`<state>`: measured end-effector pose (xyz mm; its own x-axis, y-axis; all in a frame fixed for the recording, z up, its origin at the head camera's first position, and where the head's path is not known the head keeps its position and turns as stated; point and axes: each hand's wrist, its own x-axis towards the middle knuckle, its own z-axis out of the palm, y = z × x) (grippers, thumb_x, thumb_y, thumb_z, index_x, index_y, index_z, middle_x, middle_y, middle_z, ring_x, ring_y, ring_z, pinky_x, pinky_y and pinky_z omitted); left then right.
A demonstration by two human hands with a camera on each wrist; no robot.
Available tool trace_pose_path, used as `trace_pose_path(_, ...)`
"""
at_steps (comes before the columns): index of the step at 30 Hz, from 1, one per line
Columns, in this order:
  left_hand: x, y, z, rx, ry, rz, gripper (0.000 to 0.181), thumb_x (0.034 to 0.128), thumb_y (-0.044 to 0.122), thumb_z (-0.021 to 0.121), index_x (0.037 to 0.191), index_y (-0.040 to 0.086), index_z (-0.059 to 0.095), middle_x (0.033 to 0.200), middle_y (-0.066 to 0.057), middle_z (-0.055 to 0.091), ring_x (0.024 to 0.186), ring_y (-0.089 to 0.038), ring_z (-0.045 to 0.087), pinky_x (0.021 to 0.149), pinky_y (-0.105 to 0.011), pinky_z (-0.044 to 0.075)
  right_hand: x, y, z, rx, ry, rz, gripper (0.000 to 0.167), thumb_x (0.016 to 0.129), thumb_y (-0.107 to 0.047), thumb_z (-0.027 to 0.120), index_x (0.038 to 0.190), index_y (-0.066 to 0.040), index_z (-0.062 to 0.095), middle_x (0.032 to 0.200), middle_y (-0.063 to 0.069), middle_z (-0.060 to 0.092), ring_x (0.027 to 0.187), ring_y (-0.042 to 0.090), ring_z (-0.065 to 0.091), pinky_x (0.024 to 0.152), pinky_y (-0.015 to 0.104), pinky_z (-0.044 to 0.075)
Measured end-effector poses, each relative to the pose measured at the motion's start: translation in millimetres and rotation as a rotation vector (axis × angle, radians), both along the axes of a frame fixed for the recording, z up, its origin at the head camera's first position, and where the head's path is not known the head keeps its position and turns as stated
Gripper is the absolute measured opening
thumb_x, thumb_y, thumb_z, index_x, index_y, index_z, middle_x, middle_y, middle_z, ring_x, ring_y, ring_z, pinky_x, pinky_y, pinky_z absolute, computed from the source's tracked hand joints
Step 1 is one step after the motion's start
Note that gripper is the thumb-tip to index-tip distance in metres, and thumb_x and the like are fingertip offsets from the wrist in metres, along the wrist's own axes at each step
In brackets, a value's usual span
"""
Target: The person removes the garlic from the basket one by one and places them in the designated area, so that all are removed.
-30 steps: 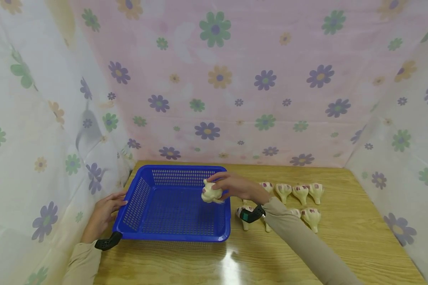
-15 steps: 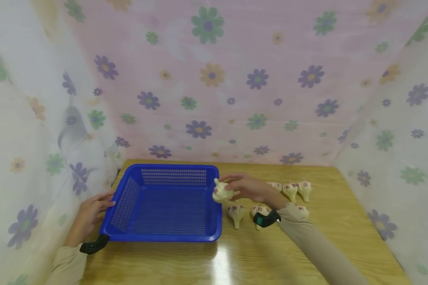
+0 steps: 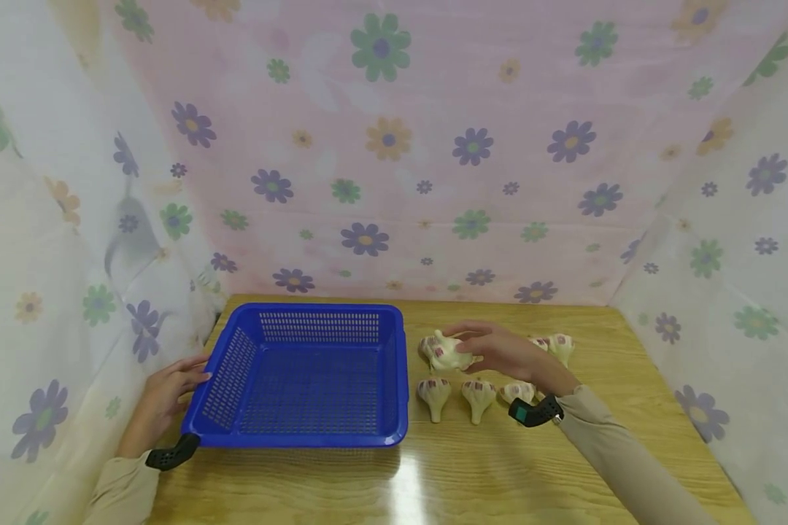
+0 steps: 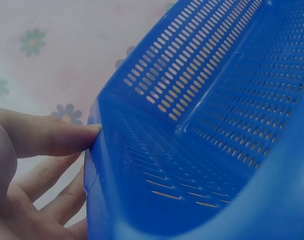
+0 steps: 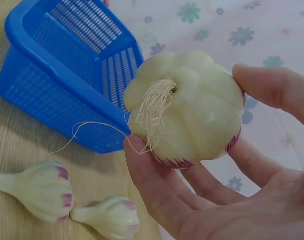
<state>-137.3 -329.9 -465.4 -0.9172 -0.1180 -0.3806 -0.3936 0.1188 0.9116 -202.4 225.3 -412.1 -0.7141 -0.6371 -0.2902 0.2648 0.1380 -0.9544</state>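
In the head view my right hand [image 3: 512,354] holds a garlic bulb [image 3: 448,351] above the table, just right of a blue plastic basket [image 3: 295,440]. The right wrist view shows thumb and fingertips around that bulb [image 5: 191,110], its stringy roots facing the camera. My left hand [image 3: 160,401] touches the basket's left side. Seen from the left wrist, the thumb [image 4: 67,137] meets the outer edge of the rim, and the other fingers lie along the outside wall. Inside, the basket shows only its slotted floor.
Several more garlic bulbs lie in rows right of the basket, including one at the front [image 3: 435,397] and one at the back right [image 3: 560,348]. The wooden table [image 3: 532,467] is enclosed by flowered cloth [image 3: 420,160] at the back and sides.
My right hand has carried the garlic bulb from over the basket's right side to the right, over the bulbs on the table. The head view shifted slightly; the left hand stays at the basket.
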Motion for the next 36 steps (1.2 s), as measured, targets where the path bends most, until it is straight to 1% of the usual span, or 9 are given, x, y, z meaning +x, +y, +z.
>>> trace_pose_path(7,0.5,1.9,-1.2,-0.007,-0.022,-0.001,0.059,0.0895,0.021,0.065,0.143,0.008,0.042,0.097,0.020,0.062,0.088,-0.009,0.059,0.076,-0.033,0.050,5.3,21.8,-2.9,-0.004,0.016,0.004,0.045,0.097,-0.012,0.051,0.139,0.000,0.039,0.155,0.019,0.008,0.140,0.040,0.012,0.094,0.054,0.039)
trace_pose_path(9,1.9,2.1,-1.7,-0.008,-0.023,-0.001,0.060,0.0897,0.020,0.065,0.143,0.007,0.041,0.097,0.020,0.062,0.089,-0.010,0.059,0.076,-0.033,0.050,7.4,28.1,-4.0,-0.002,0.024,-0.001,0.044,0.098,-0.012,0.050,0.139,-0.001,0.039,0.154,0.019,0.010,0.137,0.038,0.020,0.093,0.053,0.040)
trace_pose_path(12,3.0,2.6,-1.6,-0.004,-0.022,0.004,0.060,0.0897,0.020,0.064,0.143,0.007,0.041,0.097,0.020,0.062,0.089,-0.010,0.059,0.076,-0.033,0.051,10.4,38.0,-5.2,0.007,0.033,-0.018,0.043,0.099,-0.011,0.048,0.139,-0.001,0.039,0.153,0.019,0.014,0.130,0.030,0.034,0.093,0.052,0.040)
trace_pose_path(14,3.1,2.9,-1.4,-0.007,-0.017,0.006,0.060,0.0900,0.020,0.064,0.143,0.007,0.040,0.098,0.020,0.062,0.090,-0.010,0.059,0.076,-0.033,0.050,12.3,44.4,-5.8,0.013,0.036,-0.031,0.044,0.099,-0.011,0.048,0.140,-0.001,0.038,0.153,0.019,0.014,0.128,0.029,0.036,0.094,0.053,0.039)
trace_pose_path(20,1.5,2.9,-0.7,-0.048,-0.021,-0.010,0.062,0.0913,0.024,0.063,0.145,0.008,0.037,0.102,0.019,0.060,0.092,-0.009,0.057,0.078,-0.033,0.048,18.5,60.4,-6.6,0.049,0.057,-0.052,0.051,0.098,-0.013,0.049,0.144,0.001,0.032,0.154,0.022,0.009,0.138,0.042,0.015,0.098,0.058,0.035)
trace_pose_path(28,-0.5,4.1,-1.7,-0.065,-0.022,0.006,0.060,0.0912,0.024,0.063,0.144,0.008,0.039,0.098,0.019,0.062,0.090,-0.007,0.059,0.077,-0.033,0.048,29.3,82.0,-14.9,0.104,0.045,-0.090,0.054,0.100,-0.016,0.046,0.146,0.002,0.026,0.154,0.024,0.006,0.136,0.045,0.015,0.100,0.060,0.031)
trace_pose_path(30,-0.4,4.2,-2.4,-0.063,-0.023,0.005,0.059,0.0915,0.023,0.062,0.144,0.007,0.039,0.098,0.019,0.062,0.090,-0.007,0.059,0.077,-0.033,0.048,31.9,89.0,-18.2,0.114,0.043,-0.106,0.053,0.099,-0.017,0.047,0.145,0.002,0.027,0.154,0.024,0.005,0.136,0.045,0.018,0.099,0.060,0.032)
trace_pose_path(34,0.4,4.5,-1.6,-0.061,-0.034,0.009,0.059,0.0923,0.022,0.060,0.144,0.006,0.038,0.097,0.019,0.062,0.089,-0.007,0.059,0.077,-0.033,0.047,34.5,104.6,-27.4,0.137,0.041,-0.137,0.053,0.099,-0.019,0.049,0.145,0.000,0.030,0.154,0.024,0.006,0.135,0.036,0.026,0.099,0.056,0.035)
trace_pose_path(36,0.4,4.4,-1.3,-0.071,-0.039,0.012,0.058,0.0925,0.023,0.060,0.144,0.007,0.038,0.097,0.020,0.062,0.089,-0.006,0.059,0.077,-0.033,0.047,35.5,112.6,-32.2,0.147,0.034,-0.149,0.054,0.099,-0.020,0.048,0.146,-0.001,0.029,0.154,0.023,0.005,0.135,0.033,0.026,0.099,0.055,0.035)
